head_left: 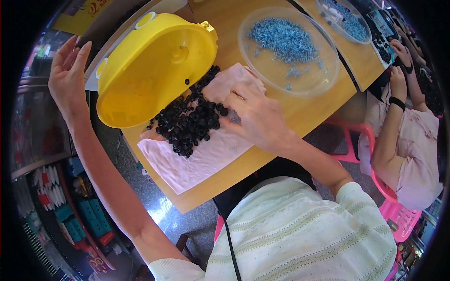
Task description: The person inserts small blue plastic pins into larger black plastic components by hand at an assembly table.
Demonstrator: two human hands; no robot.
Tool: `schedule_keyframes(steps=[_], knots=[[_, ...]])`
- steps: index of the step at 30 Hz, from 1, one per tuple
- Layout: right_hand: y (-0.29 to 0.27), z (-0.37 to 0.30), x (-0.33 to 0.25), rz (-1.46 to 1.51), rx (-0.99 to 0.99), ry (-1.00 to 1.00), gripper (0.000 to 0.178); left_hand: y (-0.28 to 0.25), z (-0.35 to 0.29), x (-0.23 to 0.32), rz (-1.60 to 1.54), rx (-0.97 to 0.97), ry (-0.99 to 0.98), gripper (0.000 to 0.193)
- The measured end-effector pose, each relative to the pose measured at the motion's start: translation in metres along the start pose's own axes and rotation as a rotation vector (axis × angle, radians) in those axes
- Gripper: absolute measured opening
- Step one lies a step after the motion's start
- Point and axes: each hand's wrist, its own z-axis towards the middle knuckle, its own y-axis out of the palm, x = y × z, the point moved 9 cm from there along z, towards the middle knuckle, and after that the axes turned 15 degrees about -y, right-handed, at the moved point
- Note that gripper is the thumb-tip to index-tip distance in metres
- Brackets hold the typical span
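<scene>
On pink cloth [201, 161] — black rings [190, 122] touching right-hand fingers [229, 105]

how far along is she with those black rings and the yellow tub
Done: a pile of black rings lies on the pink cloth. In hand: the left hand props the yellow tub on its edge, one ring showing inside, while the right hand rests at the pile's edge. Left: the rings lie unsorted, and the blue bits sit in the clear dish.
</scene>
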Motion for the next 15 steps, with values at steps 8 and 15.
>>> schedule_keyframes(steps=[8, 15], knots=[[-0.004, -0.001, 0.004, -0.073, 0.094, -0.058, 0.020, -0.005, -0.128, 0.054, -0.078, 0.059, 0.184, 0.023], [-0.016, -0.010, -0.027, 0.283, 0.108, -0.122, 0.023, 0.027, -0.262, 0.001, -0.553, -0.378, -0.530, 0.017]])
